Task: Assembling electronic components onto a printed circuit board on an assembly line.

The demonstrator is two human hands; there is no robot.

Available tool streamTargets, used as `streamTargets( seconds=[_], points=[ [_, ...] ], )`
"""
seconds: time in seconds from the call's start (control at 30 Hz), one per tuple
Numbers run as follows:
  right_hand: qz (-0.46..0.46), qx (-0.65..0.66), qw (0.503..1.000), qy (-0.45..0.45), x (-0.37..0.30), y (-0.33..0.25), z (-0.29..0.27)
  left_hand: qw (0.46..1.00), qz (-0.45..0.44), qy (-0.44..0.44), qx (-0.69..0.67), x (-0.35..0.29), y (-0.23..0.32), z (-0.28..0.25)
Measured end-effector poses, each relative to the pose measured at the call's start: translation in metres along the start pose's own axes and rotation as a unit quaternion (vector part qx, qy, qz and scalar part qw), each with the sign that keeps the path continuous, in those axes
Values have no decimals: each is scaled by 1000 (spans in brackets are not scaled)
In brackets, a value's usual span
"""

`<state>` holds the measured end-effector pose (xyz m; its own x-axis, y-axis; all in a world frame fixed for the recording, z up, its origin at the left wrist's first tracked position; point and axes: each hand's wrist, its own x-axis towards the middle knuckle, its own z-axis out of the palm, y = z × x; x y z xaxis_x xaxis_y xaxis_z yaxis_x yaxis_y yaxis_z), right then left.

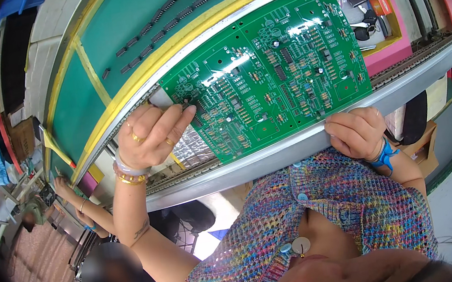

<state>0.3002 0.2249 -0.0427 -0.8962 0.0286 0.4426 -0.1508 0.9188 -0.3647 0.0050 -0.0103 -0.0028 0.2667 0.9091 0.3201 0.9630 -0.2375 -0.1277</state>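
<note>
A large green circuit board [260, 108], filled with resistors, capacitors and chips, lies across the two rails of a conveyor. My left hand [151, 132], with rings and bracelets, is at the board's left side. Its thumb and fingers are pinched at a black IC chip [197, 107], partly hidden by the fingertips. My right hand [357, 131], a blue band at its wrist, rests curled on the near metal rail [288, 139], close by the board's lower right edge.
Several black chips [185, 13] lie in rows on the green bench [94, 40] beyond the yellow-edged far rail. Under the conveyor at right is a pink and yellow tray [389, 49] with small items. Another person's arm [91, 211] reaches in at the left.
</note>
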Motion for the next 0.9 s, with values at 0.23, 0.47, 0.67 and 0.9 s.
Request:
streamTargets(
  seconds=[0.23,0.47,0.67,0.9],
  points=[
    [5,34,999,-19,6,-7,-6,993,-55,-96,33,-17,18,-5],
    [28,144,985,-92,79,25,-50,899,-432,-38,65,-12,48,-9],
    [-87,88,985,-117,191,96,-11,890,-451,-46,-40,0,69,-2],
    [-152,54,983,-86,246,125,57,885,-465,-13,-22,38,23,-7]
  ],
)
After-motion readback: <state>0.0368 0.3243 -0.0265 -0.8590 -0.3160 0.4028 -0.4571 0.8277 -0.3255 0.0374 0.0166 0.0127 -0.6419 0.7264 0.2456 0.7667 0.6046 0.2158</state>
